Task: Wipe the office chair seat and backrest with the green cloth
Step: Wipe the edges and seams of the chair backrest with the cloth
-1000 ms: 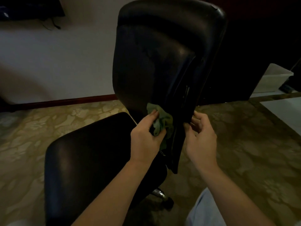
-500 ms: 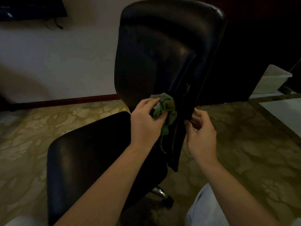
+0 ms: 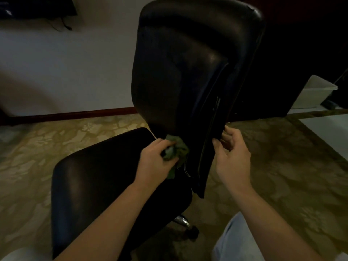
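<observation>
A black leather office chair fills the middle of the view, with its tall backrest [image 3: 180, 72] upright and its seat [image 3: 98, 181] to the lower left. My left hand [image 3: 156, 159] is closed on a crumpled green cloth [image 3: 176, 150], pressed against the bottom of the backrest's front, just above the seat. My right hand [image 3: 232, 157] grips the backrest's right side edge, with the thumb in front and the fingers curled behind.
A patterned tan floor [image 3: 282, 166] surrounds the chair. A white wall with a dark red skirting board [image 3: 75, 114] runs behind. A white plastic bin [image 3: 316, 95] stands at the right beside dark furniture. The chair's chrome base [image 3: 181, 221] shows under the seat.
My left hand has slid the cloth up and then back down to the base of the backrest. My right hand has kept its grip on the side edge.
</observation>
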The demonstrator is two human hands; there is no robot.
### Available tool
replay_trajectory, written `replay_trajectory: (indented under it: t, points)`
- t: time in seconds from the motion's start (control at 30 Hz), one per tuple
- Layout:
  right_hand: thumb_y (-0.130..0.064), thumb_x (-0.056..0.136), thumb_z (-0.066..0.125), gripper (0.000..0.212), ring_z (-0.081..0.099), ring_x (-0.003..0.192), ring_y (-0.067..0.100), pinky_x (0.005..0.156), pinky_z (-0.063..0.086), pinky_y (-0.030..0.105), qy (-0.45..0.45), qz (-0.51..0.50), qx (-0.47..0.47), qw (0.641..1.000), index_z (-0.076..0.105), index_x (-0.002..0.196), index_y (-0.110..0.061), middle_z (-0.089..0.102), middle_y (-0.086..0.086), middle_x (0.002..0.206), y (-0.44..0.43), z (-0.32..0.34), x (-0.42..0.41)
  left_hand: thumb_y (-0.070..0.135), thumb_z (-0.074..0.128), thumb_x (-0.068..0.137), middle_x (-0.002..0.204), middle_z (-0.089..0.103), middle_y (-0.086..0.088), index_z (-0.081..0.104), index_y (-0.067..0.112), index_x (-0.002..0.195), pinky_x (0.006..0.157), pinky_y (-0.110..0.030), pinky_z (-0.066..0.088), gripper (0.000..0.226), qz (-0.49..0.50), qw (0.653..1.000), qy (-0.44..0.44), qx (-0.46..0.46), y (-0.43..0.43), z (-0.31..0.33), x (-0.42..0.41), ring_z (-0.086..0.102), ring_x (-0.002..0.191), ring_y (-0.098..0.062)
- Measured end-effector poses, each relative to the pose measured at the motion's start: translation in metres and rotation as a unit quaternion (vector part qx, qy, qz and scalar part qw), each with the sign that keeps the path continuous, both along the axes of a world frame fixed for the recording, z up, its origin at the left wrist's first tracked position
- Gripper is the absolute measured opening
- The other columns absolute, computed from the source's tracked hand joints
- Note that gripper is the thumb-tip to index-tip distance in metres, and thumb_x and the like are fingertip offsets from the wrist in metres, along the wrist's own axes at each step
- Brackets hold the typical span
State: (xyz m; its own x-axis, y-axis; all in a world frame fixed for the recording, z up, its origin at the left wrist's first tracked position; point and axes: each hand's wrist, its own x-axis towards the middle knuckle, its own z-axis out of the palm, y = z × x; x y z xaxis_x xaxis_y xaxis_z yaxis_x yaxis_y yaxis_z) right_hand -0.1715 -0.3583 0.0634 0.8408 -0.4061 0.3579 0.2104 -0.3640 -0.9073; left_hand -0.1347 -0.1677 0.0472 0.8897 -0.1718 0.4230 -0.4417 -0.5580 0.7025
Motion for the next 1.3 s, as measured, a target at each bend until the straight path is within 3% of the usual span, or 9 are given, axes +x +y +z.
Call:
replay_trajectory:
  t: [0.1, 0.23, 0.37, 0.57, 0.7, 0.8, 0.87, 1.3]
  points:
    - [-0.016, 0.098, 0.058, 0.031, 0.061, 0.104, -0.007, 0.081, 0.051, 0.011, -0.01, -0.011, -0.006, 1.0, 0.055, 0.128, -0.023, 0.065, -0.017, 0.111, 0.003, -0.002, 0.0, 0.006, 0.081, 0.081, 0.102, 0.069, 0.005, 0.074, 0.015, 0.11, 0.089, -0.028, 0.055, 0.032, 0.03, 0.999, 0.014, -0.022, 0.02, -0.002, -0.002, 0.065, 0.096, -0.004]
    - [-0.016, 0.098, 0.058, 0.032, 0.061, 0.104, -0.008, 0.08, 0.049, 0.008, -0.007, -0.016, -0.006, 1.0, 0.054, 0.129, -0.025, 0.064, -0.016, 0.112, 0.004, -0.003, 0.0, 0.01, 0.08, 0.084, 0.107, 0.071, 0.007, 0.072, 0.017, 0.116, 0.09, -0.014, 0.05, 0.034, 0.018, 0.996, -0.033, -0.076, 0.002, 0.017, -0.005, 0.065, 0.101, 0.0]
    - [-0.016, 0.098, 0.059, 0.032, 0.062, 0.105, -0.004, 0.083, 0.052, 0.013, -0.005, -0.009, -0.01, 1.0, 0.054, 0.128, -0.024, 0.065, -0.015, 0.112, 0.001, -0.002, 0.0, 0.012, 0.081, 0.082, 0.109, 0.068, 0.007, 0.072, 0.014, 0.114, 0.09, -0.005, 0.044, 0.034, 0.012, 0.996, -0.073, -0.052, -0.024, 0.031, 0.002, 0.061, 0.099, 0.002]
    - [-0.017, 0.098, 0.059, 0.033, 0.062, 0.106, -0.003, 0.086, 0.053, 0.018, -0.011, -0.021, -0.019, 1.0, 0.055, 0.13, -0.021, 0.067, -0.011, 0.114, 0.001, -0.006, 0.001, 0.012, 0.083, 0.078, 0.105, 0.063, 0.002, 0.066, 0.012, 0.106, 0.086, -0.012, 0.048, 0.033, 0.032, 0.995, -0.094, -0.017, -0.036, 0.02, 0.003, 0.059, 0.097, -0.006]
    - [-0.017, 0.098, 0.059, 0.033, 0.061, 0.108, -0.003, 0.084, 0.05, 0.012, -0.01, -0.014, -0.015, 1.0, 0.055, 0.13, -0.021, 0.066, -0.011, 0.115, 0.0, -0.006, 0.001, 0.01, 0.082, 0.078, 0.106, 0.063, 0.005, 0.064, 0.017, 0.106, 0.086, -0.015, 0.049, 0.034, 0.015, 0.999, -0.028, -0.023, -0.031, 0.007, -0.002, 0.061, 0.099, -0.005]
    - [-0.016, 0.098, 0.058, 0.033, 0.061, 0.108, -0.003, 0.082, 0.048, 0.007, -0.007, -0.007, -0.026, 1.0, 0.054, 0.131, -0.02, 0.066, -0.009, 0.115, -0.001, -0.006, 0.0, 0.004, 0.08, 0.079, 0.091, 0.067, 0.01, 0.065, 0.025, 0.092, 0.072, -0.011, 0.051, 0.028, -0.001, 0.993, 0.086, -0.083, -0.014, 0.003, -0.004, 0.065, 0.087, 0.003]
    - [-0.016, 0.098, 0.058, 0.034, 0.061, 0.108, -0.003, 0.083, 0.048, 0.007, -0.009, -0.008, -0.03, 0.999, 0.054, 0.132, -0.019, 0.066, -0.009, 0.116, -0.001, -0.006, 0.0, 0.004, 0.079, 0.081, 0.086, 0.068, 0.008, 0.068, 0.021, 0.09, 0.069, -0.014, 0.052, 0.022, 0.019, 0.99, 0.103, -0.095, -0.004, 0.003, -0.007, 0.066, 0.083, 0.001]
    - [-0.015, 0.099, 0.057, 0.037, 0.061, 0.108, -0.005, 0.088, 0.052, 0.016, -0.024, -0.011, -0.006, 1.0, 0.055, 0.135, -0.019, 0.066, -0.014, 0.116, 0.001, -0.008, -0.001, 0.017, 0.073, 0.091, 0.112, 0.07, 0.014, 0.069, 0.021, 0.127, 0.095, -0.015, 0.052, 0.037, 0.054, 0.986, 0.015, -0.159, -0.044, 0.023, -0.012, 0.062, 0.108, 0.008]
